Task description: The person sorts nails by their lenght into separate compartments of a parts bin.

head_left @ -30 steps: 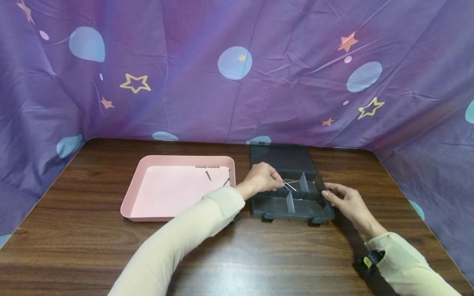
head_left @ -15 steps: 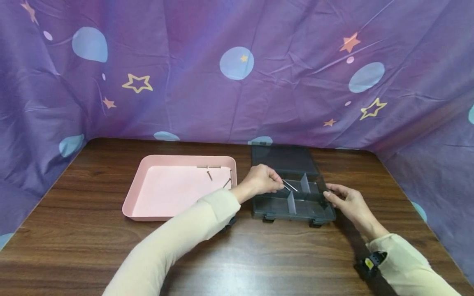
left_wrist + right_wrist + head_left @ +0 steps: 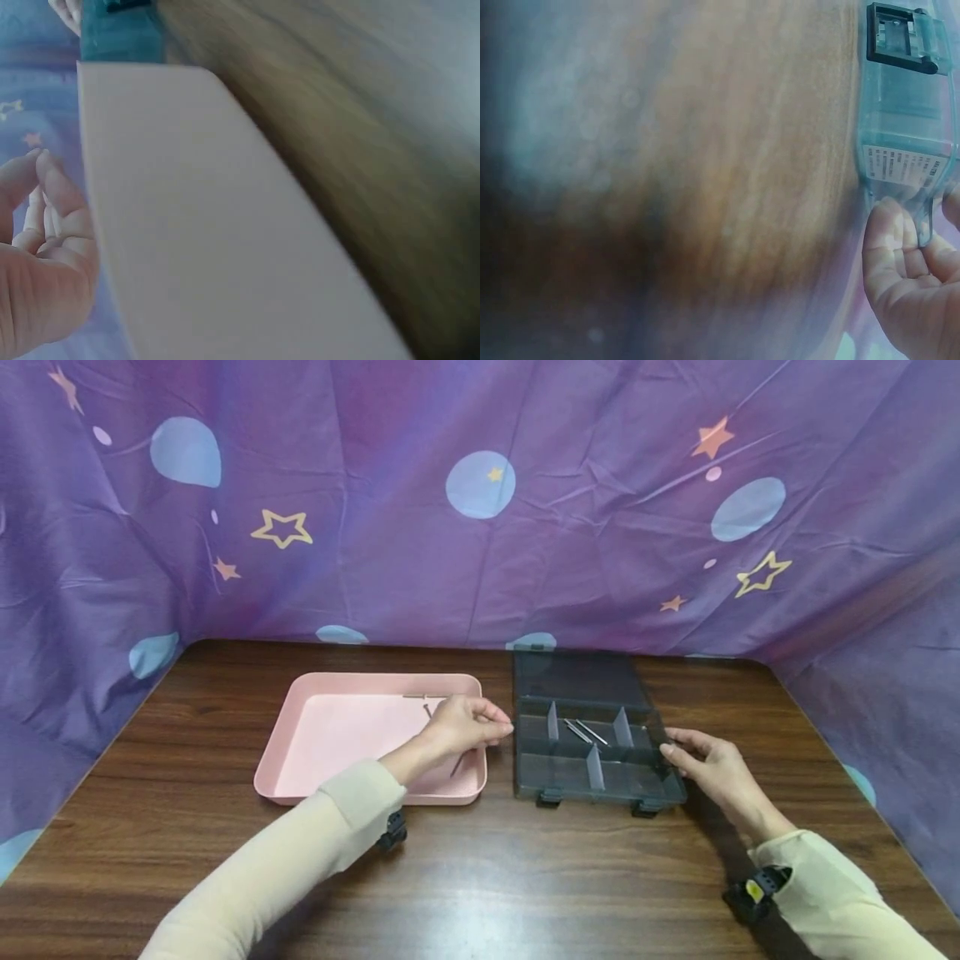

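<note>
Since the earlier frames, the left hand has drawn back from the smoky translucent plastic compartment box to hover over the right end of the shallow pink plastic tray; its fingertips are drawn together, but whether they pinch anything cannot be told. Two thin steel nails now lie in the box's rear middle compartment. The right hand holds the box's right edge, thumb and curled fingers clamped on its wall.

Judging from this, the next pick would go best with a fingertip pinch at a nail's middle, lifted level, while the right hand keeps the box from sliding.

A dark brown wood-grain table carries everything: the tray sits left of centre, the box just beside it to the right, its lid open flat toward the table's far edge. More small nails lie along the tray's far right rim. A purple cloth backdrop with pale blue circles and yellow stars hangs behind and at both sides.
</note>
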{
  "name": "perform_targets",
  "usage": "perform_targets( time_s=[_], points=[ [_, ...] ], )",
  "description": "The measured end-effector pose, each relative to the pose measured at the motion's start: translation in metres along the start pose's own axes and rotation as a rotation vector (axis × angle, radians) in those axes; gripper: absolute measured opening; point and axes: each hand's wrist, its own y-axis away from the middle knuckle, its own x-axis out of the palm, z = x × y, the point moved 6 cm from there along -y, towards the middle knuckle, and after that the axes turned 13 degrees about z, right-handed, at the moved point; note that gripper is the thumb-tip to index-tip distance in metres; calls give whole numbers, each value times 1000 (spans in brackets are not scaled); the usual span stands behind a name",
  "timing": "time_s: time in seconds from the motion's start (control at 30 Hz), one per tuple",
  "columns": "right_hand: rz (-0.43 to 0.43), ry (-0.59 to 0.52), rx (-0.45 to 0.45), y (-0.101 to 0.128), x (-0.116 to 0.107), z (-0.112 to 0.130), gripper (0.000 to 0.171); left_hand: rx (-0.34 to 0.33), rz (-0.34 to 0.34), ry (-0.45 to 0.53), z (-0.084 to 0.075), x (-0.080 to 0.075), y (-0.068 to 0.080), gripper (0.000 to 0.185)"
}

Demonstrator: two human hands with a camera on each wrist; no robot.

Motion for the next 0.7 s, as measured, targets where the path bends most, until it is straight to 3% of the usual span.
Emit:
perform_targets(
  time_s=[0.13, 0.33, 0.5, 0.7],
  points=[
    [-9, -2, -7, 0, -1, 0, 49, -10, -34, -53, 11, -14, 14, 8],
    [-6, -4, -11, -1, -1, 1, 48, -89, -67, -201, 28, -25, 27, 13],
    [13, -21, -1, -1, 0, 1, 49, -153, -75, -226, 39, -28, 34, 12],
    [20, -38, 1, -2, 0, -2, 48, -184, -77, -255, 48, -28, 37, 13]
  ],
)
